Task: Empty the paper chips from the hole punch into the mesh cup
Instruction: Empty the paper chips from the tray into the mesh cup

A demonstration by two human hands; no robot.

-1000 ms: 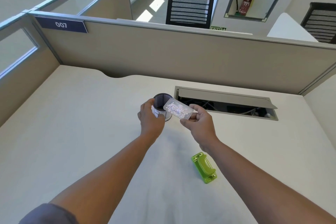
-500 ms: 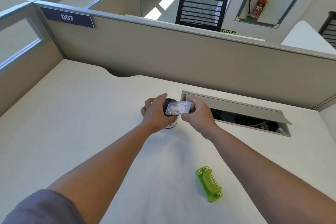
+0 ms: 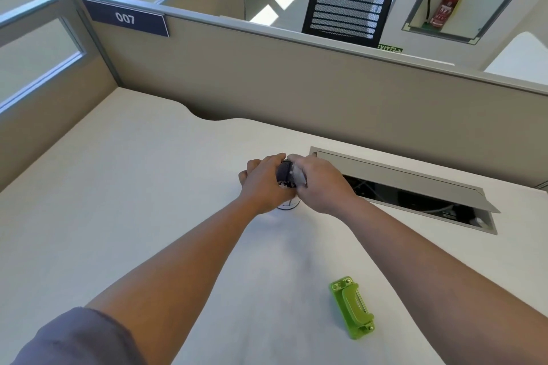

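While the right hand [image 3: 323, 184] pinches the clear tray [image 3: 298, 176], tipped over the mesh cup [image 3: 284, 175] the left hand [image 3: 264, 184] grips — a wobble could spill chips [image 3: 286, 185] onto the desk [image 3: 148, 201].

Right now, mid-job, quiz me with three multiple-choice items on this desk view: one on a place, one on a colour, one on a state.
1. Where does the hole punch lie?
A. On the desk, near the right forearm
B. Inside the cable hatch
C. In the left hand

2. What colour is the hole punch?
A. Red
B. Lime green
C. Black

3. What is the state of the clear chip tray?
A. Lying flat on the desk
B. Clipped under the punch
C. Held tilted over the mesh cup

Answers:
1. A, since it rests alone on the desk, with no hand on it.
2. B, as its body is bright lime green.
3. C, since the right hand tips the tray at the mouth of the mesh cup, which the left hand grips, and paper chips show at the rim.
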